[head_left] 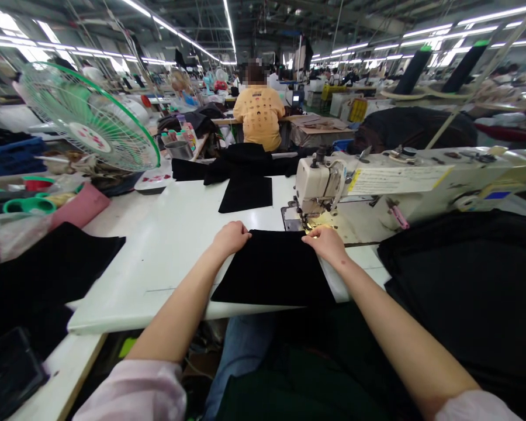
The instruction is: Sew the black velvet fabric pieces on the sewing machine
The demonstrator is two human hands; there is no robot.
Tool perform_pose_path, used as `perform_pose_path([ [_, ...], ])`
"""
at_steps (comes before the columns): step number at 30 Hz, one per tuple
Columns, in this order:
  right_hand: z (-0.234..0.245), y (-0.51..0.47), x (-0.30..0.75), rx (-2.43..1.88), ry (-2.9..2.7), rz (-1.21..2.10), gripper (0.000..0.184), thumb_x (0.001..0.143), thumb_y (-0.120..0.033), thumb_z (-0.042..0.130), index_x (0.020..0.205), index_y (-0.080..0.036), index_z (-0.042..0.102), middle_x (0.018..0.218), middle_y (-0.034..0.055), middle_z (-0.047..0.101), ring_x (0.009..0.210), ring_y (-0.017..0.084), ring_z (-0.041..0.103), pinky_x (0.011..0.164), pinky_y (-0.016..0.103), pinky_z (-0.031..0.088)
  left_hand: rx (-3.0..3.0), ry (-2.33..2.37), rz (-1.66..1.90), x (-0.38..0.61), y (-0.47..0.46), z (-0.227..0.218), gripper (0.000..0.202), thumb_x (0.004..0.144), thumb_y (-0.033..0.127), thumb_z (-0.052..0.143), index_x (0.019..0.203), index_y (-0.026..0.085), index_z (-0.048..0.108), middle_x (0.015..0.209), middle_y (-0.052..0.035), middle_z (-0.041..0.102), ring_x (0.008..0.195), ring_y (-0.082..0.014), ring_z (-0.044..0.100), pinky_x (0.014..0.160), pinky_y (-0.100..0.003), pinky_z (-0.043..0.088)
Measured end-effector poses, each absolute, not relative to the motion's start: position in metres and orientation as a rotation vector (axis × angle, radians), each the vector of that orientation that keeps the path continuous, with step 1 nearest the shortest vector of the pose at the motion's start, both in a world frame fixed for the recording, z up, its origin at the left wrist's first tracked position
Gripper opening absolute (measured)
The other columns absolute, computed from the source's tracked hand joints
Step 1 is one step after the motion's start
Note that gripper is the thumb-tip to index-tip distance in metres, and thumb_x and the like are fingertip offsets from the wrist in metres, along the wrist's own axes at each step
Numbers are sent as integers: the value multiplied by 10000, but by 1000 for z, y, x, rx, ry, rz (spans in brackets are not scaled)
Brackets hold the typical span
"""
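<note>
Between the hands, head view: a black panel [274, 269] lies flat on the white desk [170, 240], reaching from the fingertips back toward the person's lap.
Panel look: matte, dark, evenly black cloth, shaped like a trapezoid; the short side runs between the hands, the slanting sides spread to a longer near side, and the surface looks smooth.
Left hand [230, 237]: fingertips pinched on the panel's far left corner.
Right hand [326, 243]: thumb and finger pinched on the far right corner, just in front of the sewing machine [319, 187] and its lit needle area.
Near edge: the panel's long side runs along the desk's front edge, closest at its right part.
Beyond the hands: a smaller black piece [248, 195] lies flat, with bunched dark cloth [241, 158] behind it.
Room leftward: a broad stretch of white desk top shows beside the left hand, out to black cloth [48, 263] at the far left.
Room rightward: tighter; the machine bed and a heap of black fabric [469, 280] flank the right forearm.
</note>
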State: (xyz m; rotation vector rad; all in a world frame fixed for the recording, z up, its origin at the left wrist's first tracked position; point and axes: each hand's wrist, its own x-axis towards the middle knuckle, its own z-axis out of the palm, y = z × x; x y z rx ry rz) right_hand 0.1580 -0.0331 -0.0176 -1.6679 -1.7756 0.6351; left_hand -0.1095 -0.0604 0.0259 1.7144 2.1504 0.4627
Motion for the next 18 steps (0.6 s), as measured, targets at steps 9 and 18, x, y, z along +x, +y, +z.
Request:
perform_pose_path([
  [9, -3, -71, 187, -1290, -1516, 938, 490, 666, -664, 729, 806, -198, 672, 749, 53, 719, 673, 208, 647, 619, 331, 503, 1308, 1710, 1207, -93, -115, 34, 224, 762, 377, 696, 793, 191, 573, 637, 32, 594, 561, -133, 593, 596, -287, 541],
  [18, 16, -81, 201, -1249, -1307, 1122, 447, 554, -533, 858, 823, -203, 719, 678, 10, 661, 620, 174, 580, 600, 313, 496, 915, 1343, 1523, -78, -153, 61, 291, 622, 304, 863, 801, 160, 685, 723, 9, 701, 714, -117, 676, 760, -243, 548],
])
